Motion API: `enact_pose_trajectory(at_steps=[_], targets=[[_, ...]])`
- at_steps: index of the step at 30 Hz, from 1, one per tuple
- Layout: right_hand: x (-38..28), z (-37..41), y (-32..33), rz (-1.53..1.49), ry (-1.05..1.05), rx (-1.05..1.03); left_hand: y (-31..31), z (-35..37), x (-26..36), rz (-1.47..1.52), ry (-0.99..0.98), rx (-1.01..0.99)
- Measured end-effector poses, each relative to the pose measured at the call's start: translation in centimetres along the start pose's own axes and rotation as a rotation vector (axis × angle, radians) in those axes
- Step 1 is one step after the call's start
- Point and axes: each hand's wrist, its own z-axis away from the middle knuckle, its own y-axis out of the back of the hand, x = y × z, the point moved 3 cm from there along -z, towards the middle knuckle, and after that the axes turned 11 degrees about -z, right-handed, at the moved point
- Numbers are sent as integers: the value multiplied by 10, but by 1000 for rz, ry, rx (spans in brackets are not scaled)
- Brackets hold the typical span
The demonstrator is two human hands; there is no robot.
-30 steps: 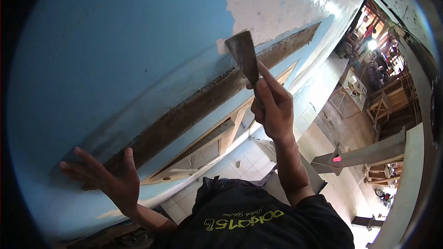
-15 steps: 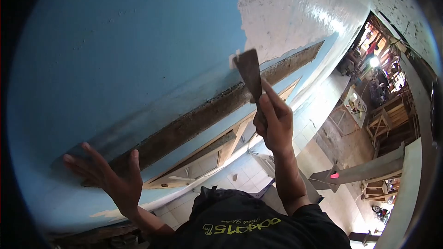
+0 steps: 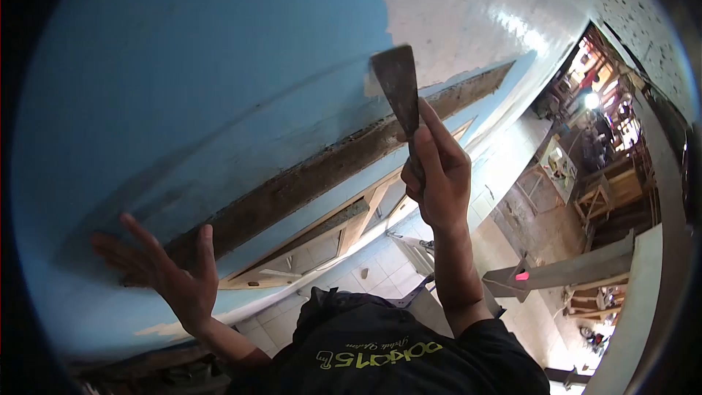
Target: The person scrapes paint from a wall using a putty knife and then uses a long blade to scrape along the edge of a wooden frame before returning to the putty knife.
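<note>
A scraper [image 3: 397, 84] with a wide, dark metal blade is held up in my right hand [image 3: 442, 175], fingers wrapped round its handle and the index finger along the blade's base. Its blade edge lies at the border where the blue paint [image 3: 241, 66] meets a bare, whitish patch [image 3: 468, 22] of the wall. On the left, my left hand [image 3: 179, 285] is spread with nothing in it, its fingertips up near the end of the long brown wooden strip [image 3: 292, 183] across the wall. Shadows of the hand and arm fall on the blue paint.
Below the strip is a wooden frame [image 3: 344, 227] with openings. Pale floor tiles [image 3: 373, 267] show far below. At right, a grey beam [image 3: 578, 263] crosses, with a cluttered work area of wooden furniture [image 3: 621, 186] beyond it.
My right hand has lifted the scraper slightly, its blade moving up along the paint border. My left hand has shifted a little left and stays spread.
</note>
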Motion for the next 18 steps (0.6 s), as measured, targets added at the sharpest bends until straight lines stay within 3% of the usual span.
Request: enact_pose_trajectory(at_steps=[5, 9, 15, 18], targets=[[17, 6, 4, 37, 6, 34, 0, 5, -4, -37, 63, -43], [-13, -9, -8, 26, 63, 3, -3, -1, -3, 18, -2, 17], [15, 11, 3, 16, -7, 45, -3, 4, -3, -17, 53, -32], [3, -2, -5, 41, 69, 11, -1, 4, -2, -41, 33, -15]])
